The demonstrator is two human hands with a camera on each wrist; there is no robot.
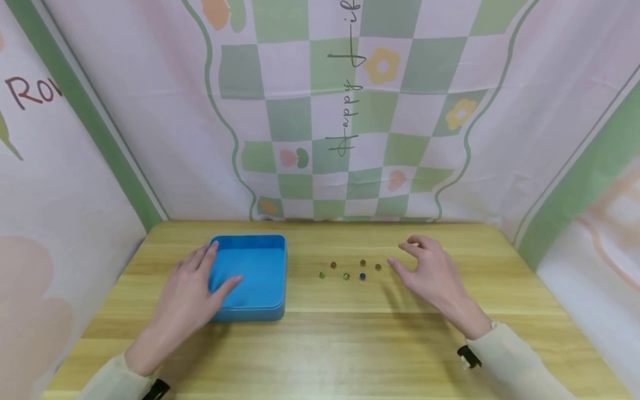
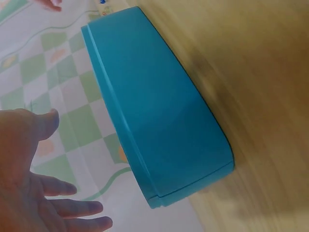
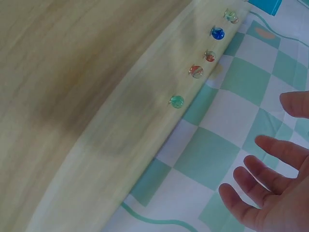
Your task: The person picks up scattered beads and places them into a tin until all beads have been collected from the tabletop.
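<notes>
**Right hand (image 1: 425,272) held just beside six small marbles (image 1: 346,276), left hand (image 1: 187,289) at a blue box (image 1: 255,272)**

The right hand is seen with nothing in its grasp: the fingers are loosely bent and spread, the thumb set apart from them. A shadow is cast below it, so it seems to be raised above the wooden surface (image 1: 325,355). Directly to the left of its fingertips, the nearest marble (image 1: 378,267) is found, close but apart. This short sideways gap is judged the key relation. The other marbles are scattered farther left, in a loose band that is wider from side to side than from front to back. Being round, they have no long axis to be lined up with. Among them a blue marble (image 1: 362,276) is most easily picked out.

Beyond the marbles, farther left, the blue box is set with its open side up. All six marbles are left outside it, between its right wall and the right hand, which is clearly the nearer hand.

At the box's left side the left hand is placed, fingers extended and nothing gripped, its thumb reaching over the inside. Whether the rim is touched cannot be told.

Behind the surface, a checked cloth (image 1: 330,119) is hung.
</notes>
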